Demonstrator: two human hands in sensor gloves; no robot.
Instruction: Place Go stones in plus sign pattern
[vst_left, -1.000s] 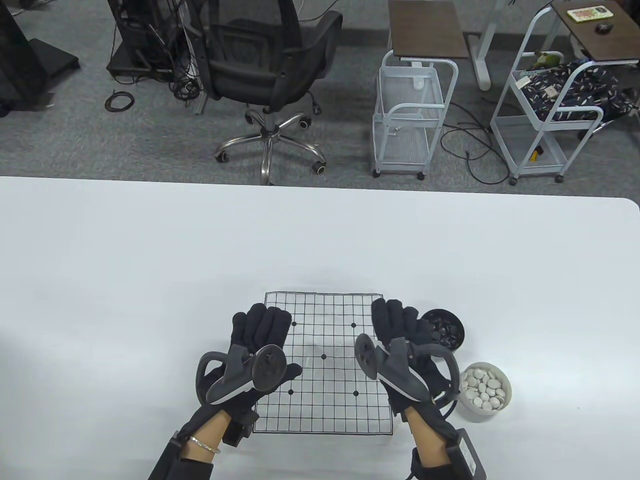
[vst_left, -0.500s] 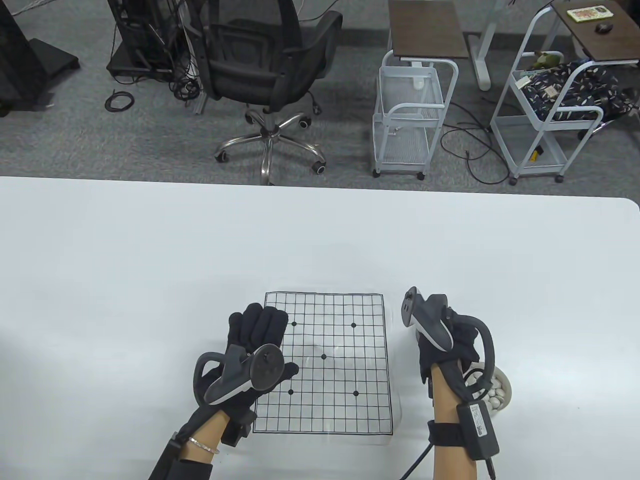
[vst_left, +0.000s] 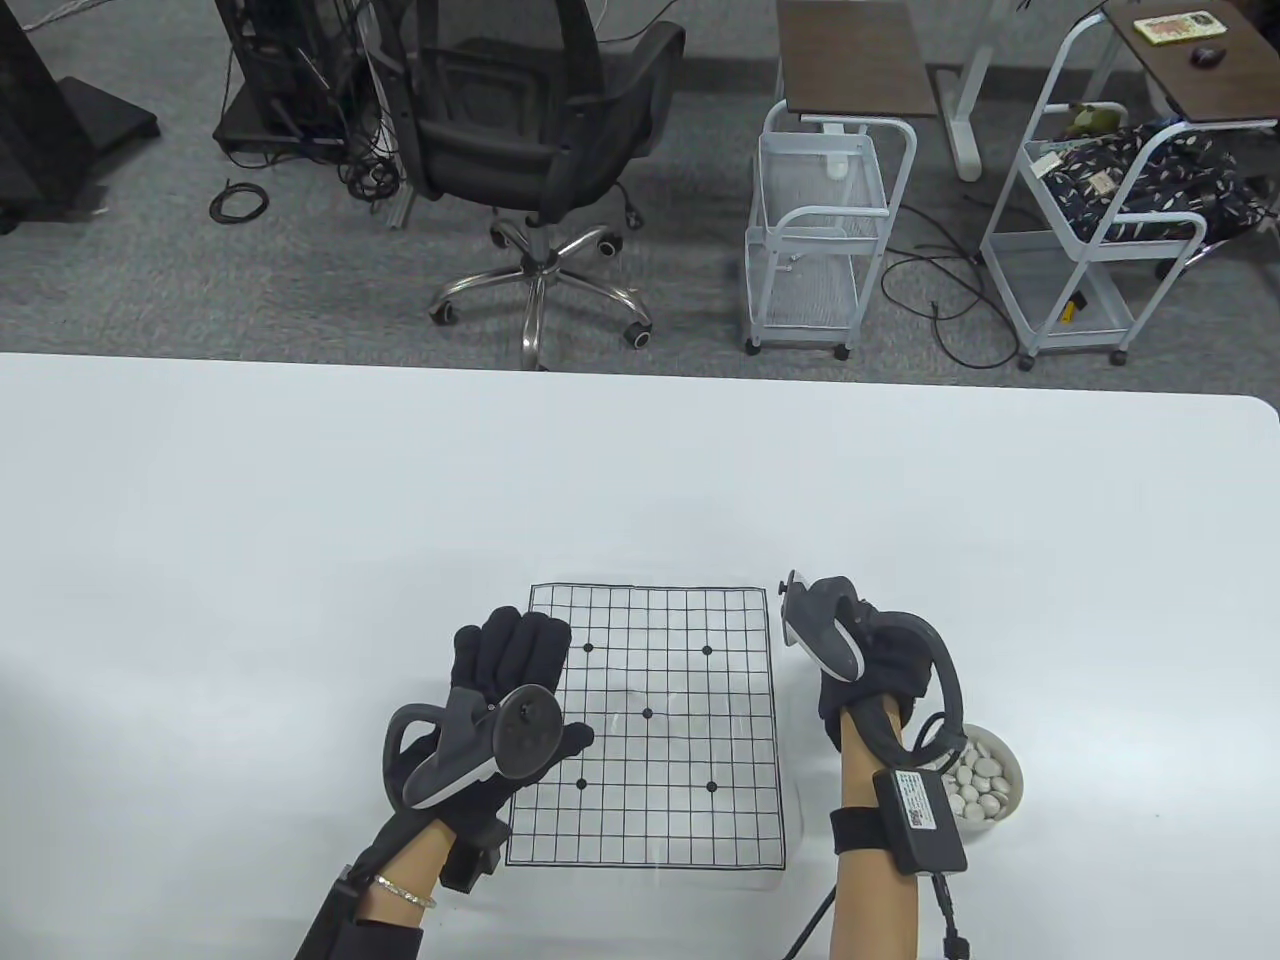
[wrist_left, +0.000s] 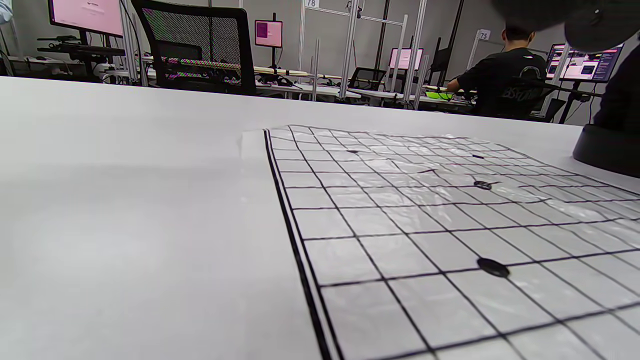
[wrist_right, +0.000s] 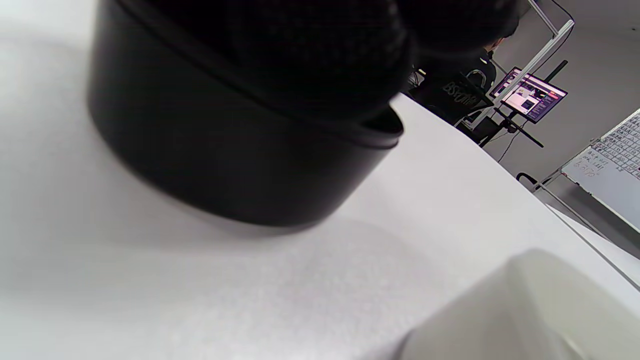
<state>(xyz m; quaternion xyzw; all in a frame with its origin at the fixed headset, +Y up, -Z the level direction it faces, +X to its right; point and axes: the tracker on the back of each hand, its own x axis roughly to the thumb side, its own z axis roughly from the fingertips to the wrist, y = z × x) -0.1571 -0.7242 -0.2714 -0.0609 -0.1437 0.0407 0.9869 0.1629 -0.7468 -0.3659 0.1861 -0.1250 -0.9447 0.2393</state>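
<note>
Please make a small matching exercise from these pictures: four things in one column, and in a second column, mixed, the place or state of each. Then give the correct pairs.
Things:
1. Go board
2. white bowl
3. black bowl
4. left hand

Places or states:
a. under the right hand
b. no stones on the grid
c. lies flat at the board's left edge
d. holds white stones, at the right forearm

Pairs: 1-b, 2-d, 3-a, 4-c

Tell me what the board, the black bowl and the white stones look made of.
Board: thin printed sheet under glossy, wrinkled film, likely laminated paper. Black bowl: smooth, dull-sheened, probably plastic. White stones: smooth, rounded, faintly shiny; glass, plastic or ceramic, cannot tell.
</note>
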